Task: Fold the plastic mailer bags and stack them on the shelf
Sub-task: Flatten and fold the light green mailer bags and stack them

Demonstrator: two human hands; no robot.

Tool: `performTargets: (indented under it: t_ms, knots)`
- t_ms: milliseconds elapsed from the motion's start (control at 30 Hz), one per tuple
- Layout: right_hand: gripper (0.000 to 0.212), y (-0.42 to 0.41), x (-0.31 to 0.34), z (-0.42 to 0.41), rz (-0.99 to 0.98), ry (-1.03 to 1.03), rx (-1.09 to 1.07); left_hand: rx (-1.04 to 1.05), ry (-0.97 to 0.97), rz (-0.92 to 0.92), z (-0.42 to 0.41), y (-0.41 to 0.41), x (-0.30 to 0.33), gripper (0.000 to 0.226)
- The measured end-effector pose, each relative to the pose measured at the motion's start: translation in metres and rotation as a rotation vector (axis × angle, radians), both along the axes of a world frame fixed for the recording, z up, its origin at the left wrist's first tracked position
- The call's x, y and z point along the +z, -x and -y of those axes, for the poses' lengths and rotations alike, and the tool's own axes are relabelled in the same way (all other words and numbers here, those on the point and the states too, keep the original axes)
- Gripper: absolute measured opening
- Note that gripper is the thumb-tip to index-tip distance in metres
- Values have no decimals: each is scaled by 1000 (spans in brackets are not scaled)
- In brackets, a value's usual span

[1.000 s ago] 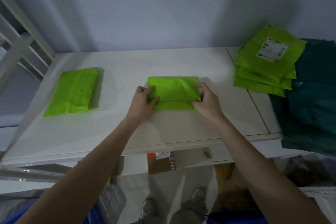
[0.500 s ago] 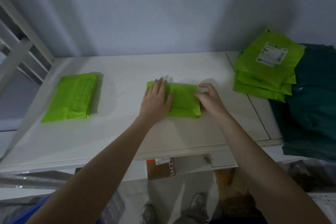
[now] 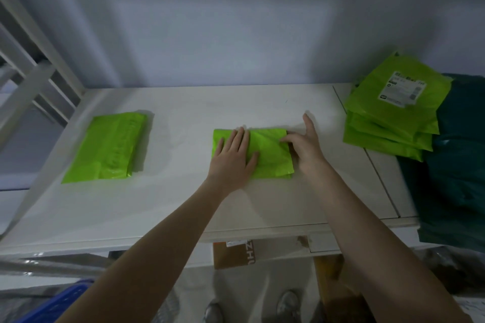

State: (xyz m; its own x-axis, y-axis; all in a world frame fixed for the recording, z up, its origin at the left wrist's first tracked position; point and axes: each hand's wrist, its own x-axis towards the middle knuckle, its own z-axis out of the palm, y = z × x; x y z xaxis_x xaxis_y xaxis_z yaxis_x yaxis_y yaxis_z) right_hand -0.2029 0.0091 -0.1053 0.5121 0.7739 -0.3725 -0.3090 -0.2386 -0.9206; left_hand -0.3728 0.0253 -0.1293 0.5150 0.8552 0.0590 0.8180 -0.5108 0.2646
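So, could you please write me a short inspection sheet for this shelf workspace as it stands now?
Surface: white shelf, bare in front.
Job's things: folded green mailer mid-shelf; another folded mailer lying apart at left; stack of green mailers at right, top one labelled.
Clutter: dark teal bags beside the stack.
Hands: left hand pressing flat on the middle mailer; right hand touching its right edge, fingers extended.
Cables: nothing seen.
Surroundings: grey wall behind, white rails at left, cardboard box and blue crate below.
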Motion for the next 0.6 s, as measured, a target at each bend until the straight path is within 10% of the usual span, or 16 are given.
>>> performTargets:
  t_ms: [167,367,600]
  knots:
    - [101,0,-8,-2,200,50,56,15,28,52,1,0,0,64]
    - [32,21,7,13,1124,-72,67,-9,56,53,1,0,2,59]
    - [74,55,-14,12,1491,97,679,-68,20,-40,-2,4,-1,74]
